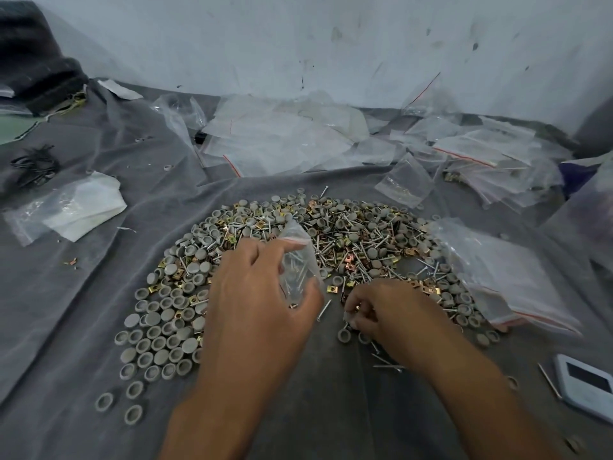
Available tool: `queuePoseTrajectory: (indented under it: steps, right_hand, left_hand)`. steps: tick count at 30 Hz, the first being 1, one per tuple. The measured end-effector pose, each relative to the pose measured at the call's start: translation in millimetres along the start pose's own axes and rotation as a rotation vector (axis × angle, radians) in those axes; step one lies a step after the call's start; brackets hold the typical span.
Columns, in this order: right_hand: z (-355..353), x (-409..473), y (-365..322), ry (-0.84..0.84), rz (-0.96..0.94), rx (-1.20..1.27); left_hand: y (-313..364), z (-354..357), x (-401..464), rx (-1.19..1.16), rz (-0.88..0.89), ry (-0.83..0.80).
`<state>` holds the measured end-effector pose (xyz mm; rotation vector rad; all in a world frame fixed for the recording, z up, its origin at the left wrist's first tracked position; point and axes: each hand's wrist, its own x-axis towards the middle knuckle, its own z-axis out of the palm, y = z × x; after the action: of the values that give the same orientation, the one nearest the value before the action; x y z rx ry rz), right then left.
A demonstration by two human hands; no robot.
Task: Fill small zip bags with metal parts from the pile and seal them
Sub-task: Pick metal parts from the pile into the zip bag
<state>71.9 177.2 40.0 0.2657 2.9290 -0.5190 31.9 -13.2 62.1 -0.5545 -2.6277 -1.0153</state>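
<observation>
— Forearms are seen nearest the lens, both cut off by the lower edge. What is held?

— By the left hand (pixel 262 287) a small zip bag (pixel 298 260) is gripped, mouth upward, thumb on one side and fingers on the other, above the near edge of the pile (pixel 298 247). Several screws can be made out through the plastic; their number cannot be told.

— And the other?

— The right hand (pixel 381 310) is curled low on the cloth just beside the bag, and small parts are pinched at its fingertips; a copper glint is seen there, but what exactly is pinched is hidden by the fingers.

— What is hard to read elsewhere?

— A white device (pixel 585 385) is cut off at the right edge. A dark bundle (pixel 33 164) at far left is blurred. Part of the pile's right side is covered by a stack of bags (pixel 504 277).

— The surface?

— A wrinkled grey cloth (pixel 99 310) is spread under everything. On it grey caps, brass and copper clips and screws are heaped. More empty bags (pixel 285 134) with red strips are strewn behind, against a scuffed, pale wall (pixel 298 38). A folded white packet (pixel 83 207) is laid at left.
</observation>
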Motion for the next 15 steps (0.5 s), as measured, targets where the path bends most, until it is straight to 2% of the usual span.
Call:
queuePoseTrajectory:
  steps: [2,5,6,9,12,15]
  right_hand:
    - [-4,-1,2,0.12,-0.031,0.139]
    - [-17,-9,-8,0.583,-0.278,0.465]
    - [-20,-12,-16,0.666,-0.388,0.506]
    - [-16,-15,-33,0.703,-0.586,0.391]
    - [-10,-13,-37,0.692,-0.578,0.185]
    - [-9,-17,-38,0.779,-0.545,0.277]
  left_hand:
    - [-1,2,-1,0.033,0.009,-0.024]
    - [-1,5,-2,0.064,0.032,-0.022]
    - [-1,6,-2,0.072,0.038,-0.022]
    - [2,9,-3,0.083,0.064,-0.061]
    - [1,10,-3,0.077,0.083,-0.056]
    - [0,9,-3,0.07,0.091,-0.056]
